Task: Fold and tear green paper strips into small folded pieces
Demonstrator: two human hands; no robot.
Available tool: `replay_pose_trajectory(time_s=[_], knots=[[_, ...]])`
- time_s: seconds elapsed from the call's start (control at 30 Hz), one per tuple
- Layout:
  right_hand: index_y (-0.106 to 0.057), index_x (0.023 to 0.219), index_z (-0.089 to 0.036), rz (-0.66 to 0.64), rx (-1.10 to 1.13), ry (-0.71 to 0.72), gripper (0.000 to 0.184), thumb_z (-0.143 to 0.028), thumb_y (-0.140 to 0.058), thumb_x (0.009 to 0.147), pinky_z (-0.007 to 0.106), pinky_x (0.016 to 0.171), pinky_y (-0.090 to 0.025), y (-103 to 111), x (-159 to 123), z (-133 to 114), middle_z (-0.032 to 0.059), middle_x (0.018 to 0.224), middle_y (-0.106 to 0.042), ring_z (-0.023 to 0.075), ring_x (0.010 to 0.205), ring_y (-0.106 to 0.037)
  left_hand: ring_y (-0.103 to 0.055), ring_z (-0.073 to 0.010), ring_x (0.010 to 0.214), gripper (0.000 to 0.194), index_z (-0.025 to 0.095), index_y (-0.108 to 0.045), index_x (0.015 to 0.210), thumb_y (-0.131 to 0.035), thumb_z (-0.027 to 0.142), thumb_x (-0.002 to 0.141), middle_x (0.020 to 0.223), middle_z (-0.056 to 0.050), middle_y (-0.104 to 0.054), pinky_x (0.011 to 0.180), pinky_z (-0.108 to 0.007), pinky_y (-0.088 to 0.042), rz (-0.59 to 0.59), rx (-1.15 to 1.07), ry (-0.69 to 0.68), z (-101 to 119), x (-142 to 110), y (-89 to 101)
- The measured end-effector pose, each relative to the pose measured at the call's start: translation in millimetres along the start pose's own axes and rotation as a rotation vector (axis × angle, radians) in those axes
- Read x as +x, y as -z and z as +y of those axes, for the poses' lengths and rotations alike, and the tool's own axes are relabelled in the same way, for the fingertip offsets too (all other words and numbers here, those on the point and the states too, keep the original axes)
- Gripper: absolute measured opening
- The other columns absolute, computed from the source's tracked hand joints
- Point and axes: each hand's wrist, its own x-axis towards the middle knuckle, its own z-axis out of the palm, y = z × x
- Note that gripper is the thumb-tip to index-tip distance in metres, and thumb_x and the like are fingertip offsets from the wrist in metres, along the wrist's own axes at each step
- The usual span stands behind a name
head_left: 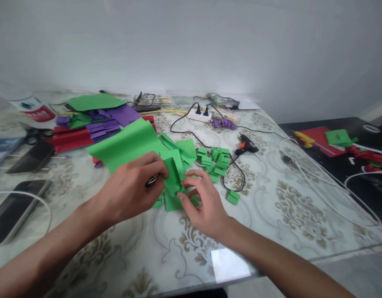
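Observation:
My left hand (135, 186) is closed on a folded piece of green paper (172, 171), pinching its left side. A small dark, shiny object (151, 181) also shows in that hand; its kind I cannot make out. My right hand (205, 203) has its fingers curled, with thumb and fingertips on the right edge of the same paper. A large curved green sheet (129, 142) lies just behind my left hand, and other green pieces lie under the folded one. Beyond my right hand is a pile of small folded green paper pieces (216, 159); one single piece (233, 197) lies apart.
A black glue gun (247, 145) lies at right, its cord near a white power strip (199, 115). At left are black scissors (37, 133), phones (17, 209), a bottle (29, 105), and purple (104, 130) and red paper (71, 140). White cables (315, 182) cross the right side.

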Motion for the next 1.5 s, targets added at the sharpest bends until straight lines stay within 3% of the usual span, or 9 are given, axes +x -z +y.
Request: replay_pose_trajectory(time_s=[0.3, 0.47, 0.73, 0.87, 0.97, 1.1, 1.2, 1.3, 1.5], knots=[[-0.053, 0.142, -0.025, -0.162, -0.219, -0.085, 0.043, -0.036, -0.06, 0.101, 0.04, 0.077, -0.062, 1.6, -1.6, -1.5, 0.0161, 0.131, -0.061, 0.0238, 0.091, -0.071, -0.064, -0.0178, 0.076, 0.02, 0.02, -0.069, 0.089, -0.05, 0.017, 0.094, 0.097, -0.005, -0.065, 0.072, -0.031, -0.045, 0.02, 0.099, 0.066, 1.1, 0.8, 0.2], [-0.058, 0.132, -0.027, -0.251, 0.035, -0.283, 0.032, -0.035, -0.062, 0.101, 0.028, 0.066, -0.056, 0.1, -0.1, 3.5, 0.0011, 0.087, -0.076, 0.0171, 0.067, -0.071, -0.065, -0.0185, 0.079, 0.021, 0.02, -0.07, 0.09, -0.05, 0.019, 0.096, 0.102, -0.006, -0.067, 0.072, -0.031, -0.047, 0.03, 0.104, 0.06, 6.8, -0.7, -2.8], [-0.069, 0.097, -0.024, -0.156, -0.001, -0.313, 0.01, -0.033, -0.068, 0.096, 0.026, 0.06, -0.047, -1.4, 1.2, 2.5, -0.0031, 0.063, -0.069, 0.0155, 0.056, -0.064, -0.07, -0.0195, 0.085, 0.022, 0.021, -0.073, 0.097, -0.051, 0.017, 0.099, 0.122, -0.009, -0.065, 0.079, -0.034, -0.054, 0.068, 0.093, -0.008, 15.4, -10.4, -11.4], [-0.069, 0.091, -0.022, -0.112, 0.006, -0.276, 0.012, -0.032, -0.065, 0.098, 0.026, 0.058, -0.046, 1.6, 2.1, -0.6, -0.0024, 0.061, -0.068, 0.0144, 0.054, -0.062, -0.069, -0.0205, 0.096, 0.025, 0.023, -0.067, 0.121, -0.054, 0.017, 0.1, 0.13, -0.011, -0.061, 0.083, -0.034, -0.055, 0.198, 0.034, -0.075, 19.9, -9.8, -9.8], [-0.068, 0.09, -0.021, 0.018, 0.093, -0.294, 0.013, -0.032, -0.065, 0.097, 0.025, 0.053, -0.045, 4.3, 5.5, -1.9, -0.0024, 0.058, -0.065, 0.0143, 0.052, -0.061, -0.066, -0.0211, 0.089, 0.013, 0.019, -0.063, 0.109, -0.057, 0.021, 0.098, 0.104, -0.008, -0.066, 0.077, -0.032, -0.053, 0.335, 0.038, 0.003, 20.3, -7.7, -7.1], [-0.068, 0.089, -0.021, 0.167, 0.223, -0.343, 0.015, -0.035, -0.067, 0.095, 0.025, 0.05, -0.046, 6.6, 11.1, -3.0, -0.0025, 0.056, -0.064, 0.0137, 0.048, -0.058, -0.047, -0.013, 0.05, 0.039, 0.02, -0.054, 0.065, -0.055, 0.038, 0.099, 0.055, 0.003, -0.051, 0.05, -0.028, -0.032, -0.054, -0.037, 0.182, 14.5, -3.4, -12.1], [-0.068, 0.089, -0.021, 0.208, 0.293, -0.388, 0.018, -0.038, -0.07, 0.093, 0.025, 0.048, -0.046, 6.9, 13.3, -4.2, -0.0025, 0.055, -0.064, 0.0133, 0.046, -0.057, -0.05, -0.0131, 0.052, 0.041, 0.019, -0.063, 0.068, -0.054, 0.044, 0.099, 0.057, 0.003, -0.057, 0.051, -0.026, -0.032, -0.273, -0.222, 0.225, 10.0, -0.8, -23.7], [-0.067, 0.088, -0.021, 0.212, 0.331, -0.409, 0.021, -0.041, -0.071, 0.091, 0.025, 0.047, -0.046, 6.8, 13.3, -6.3, -0.0024, 0.055, -0.063, 0.0139, 0.046, -0.058, -0.058, -0.015, 0.065, 0.032, 0.019, -0.07, 0.092, -0.055, 0.045, 0.101, 0.072, 0.001, -0.066, 0.058, -0.025, -0.041, -0.257, -0.456, 0.247, 8.4, -0.7, -35.3], [-0.067, 0.086, -0.021, 0.182, 0.35, -0.408, 0.017, -0.037, -0.071, 0.091, 0.025, 0.048, -0.047, 5.7, 11.8, -8.2, -0.0012, 0.057, -0.064, 0.0148, 0.049, -0.06, -0.056, -0.0146, 0.065, 0.034, 0.017, -0.065, 0.08, -0.057, 0.043, 0.101, 0.07, 0.001, -0.061, 0.057, -0.025, -0.043, -0.135, -0.676, 0.307, 11.3, -2.4, -44.6]])
